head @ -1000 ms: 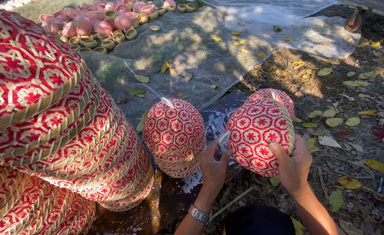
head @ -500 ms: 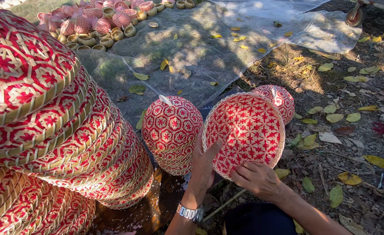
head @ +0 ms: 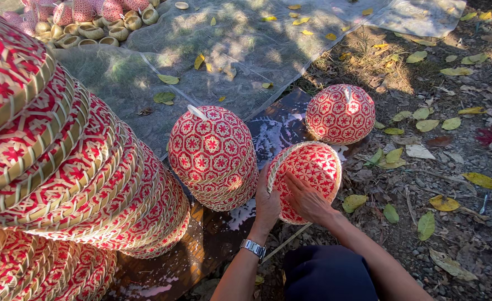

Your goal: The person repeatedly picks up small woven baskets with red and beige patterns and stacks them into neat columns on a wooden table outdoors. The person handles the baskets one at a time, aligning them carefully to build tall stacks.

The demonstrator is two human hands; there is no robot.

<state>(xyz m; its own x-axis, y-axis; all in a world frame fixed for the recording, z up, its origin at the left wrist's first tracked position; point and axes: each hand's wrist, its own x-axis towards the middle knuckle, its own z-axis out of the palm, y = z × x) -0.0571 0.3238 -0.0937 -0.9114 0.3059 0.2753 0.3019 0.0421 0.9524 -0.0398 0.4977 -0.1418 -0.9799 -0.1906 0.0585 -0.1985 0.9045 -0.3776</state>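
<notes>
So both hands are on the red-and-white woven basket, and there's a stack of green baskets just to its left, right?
Not quite: the stack to its left is red-and-white woven like the rest, not green, as the head view shows. Both the left hand and right hand are on the basket.

Two bare forearms, no sleeves in view. Left hand (head: 266,205): bare, no rings visible. Metal link-band wristwatch (head: 253,247), silver-toned, sits just behind the left hand. Right hand (head: 307,202): bare, nothing on the wrist. Dark navy garment (head: 326,274) below both arms, plain fabric, no markings visible.
</notes>
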